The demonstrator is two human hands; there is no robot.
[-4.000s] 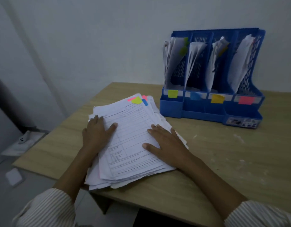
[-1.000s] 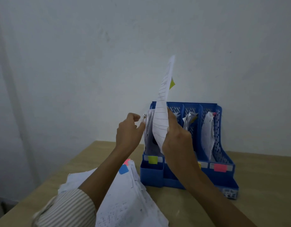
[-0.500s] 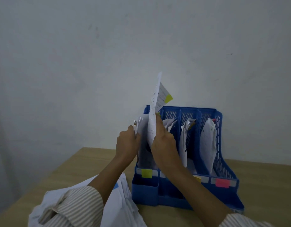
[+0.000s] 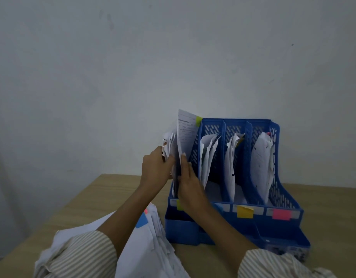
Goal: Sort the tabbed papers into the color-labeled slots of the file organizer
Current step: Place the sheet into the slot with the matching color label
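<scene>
While we look down through the head cam, our right hand (image 4: 190, 182) has its fingers lying pretty straight against a lined sheet (image 4: 186, 130) with a green tab (image 4: 199, 120), which stands upright in the leftmost slot of the blue file organizer (image 4: 281, 197), the one with the green label (image 4: 180, 205). Our left hand (image 4: 156, 167) curls round the older papers (image 4: 168, 144) in that slot and holds them aside; the grip looks like a pinch, though it's a bit dim to be sure. The yellow label (image 4: 245, 212) and pink label (image 4: 281, 214) mark the slots further right. The unsorted stack (image 4: 151, 243) lies on the wooden table (image 4: 88, 199), just left of the organizer
</scene>
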